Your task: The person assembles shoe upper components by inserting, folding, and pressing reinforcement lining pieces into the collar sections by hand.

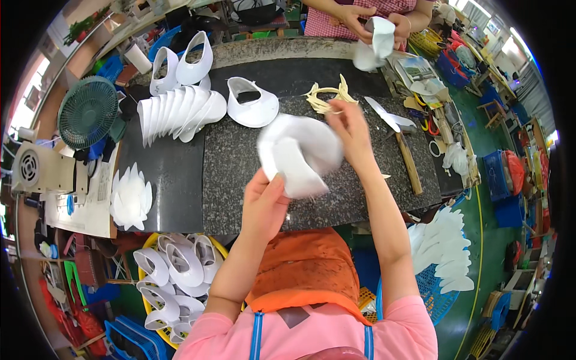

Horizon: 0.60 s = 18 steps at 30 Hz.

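A white shoe upper (294, 165), smeared by motion, hangs over the granite slab in front of me. My left hand (264, 195) is closed on its near edge, the thumb on top. My right hand (353, 129) is just beyond the upper's right side, its fingers pinched together beside a small heap of cream strips (329, 95). Whether a strip is between those fingertips I cannot make out. Another white shoe upper (255, 111) stands on the slab to the left, next to a nested row of white uppers (180, 114).
Right of my hand lie a wooden-handled hammer (409, 165) and white pieces (384, 114). White cut pieces (131, 198) lie left. Below the bench are a yellow basket (146, 282) of uppers and a blue basket (441, 300). A green fan (88, 112) stands left; a co-worker's hands (360, 24) work opposite.
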Motion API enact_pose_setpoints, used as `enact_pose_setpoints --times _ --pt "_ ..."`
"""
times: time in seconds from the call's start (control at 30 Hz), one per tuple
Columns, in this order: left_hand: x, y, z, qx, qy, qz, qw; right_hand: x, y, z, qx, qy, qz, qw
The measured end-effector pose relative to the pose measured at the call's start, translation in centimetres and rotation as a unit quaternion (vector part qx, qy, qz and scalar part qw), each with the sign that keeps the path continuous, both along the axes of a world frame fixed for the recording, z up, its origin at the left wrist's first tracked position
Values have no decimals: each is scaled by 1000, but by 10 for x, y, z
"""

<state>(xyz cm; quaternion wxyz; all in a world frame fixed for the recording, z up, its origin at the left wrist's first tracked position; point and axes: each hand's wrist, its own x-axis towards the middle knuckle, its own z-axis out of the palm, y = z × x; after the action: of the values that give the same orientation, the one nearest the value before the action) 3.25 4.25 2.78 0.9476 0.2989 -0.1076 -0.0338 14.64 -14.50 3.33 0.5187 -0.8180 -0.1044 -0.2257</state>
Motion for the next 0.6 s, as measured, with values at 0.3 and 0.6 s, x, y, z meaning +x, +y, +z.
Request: enact_pose_setpoints --times 0.3,0.6 --pt "-9 -16 -20 360 38 207 909 -84 39 11 -299 -187 81 932" --pt "2 -2 -7 234 30 99 967 -47 40 16 396 280 141 863"
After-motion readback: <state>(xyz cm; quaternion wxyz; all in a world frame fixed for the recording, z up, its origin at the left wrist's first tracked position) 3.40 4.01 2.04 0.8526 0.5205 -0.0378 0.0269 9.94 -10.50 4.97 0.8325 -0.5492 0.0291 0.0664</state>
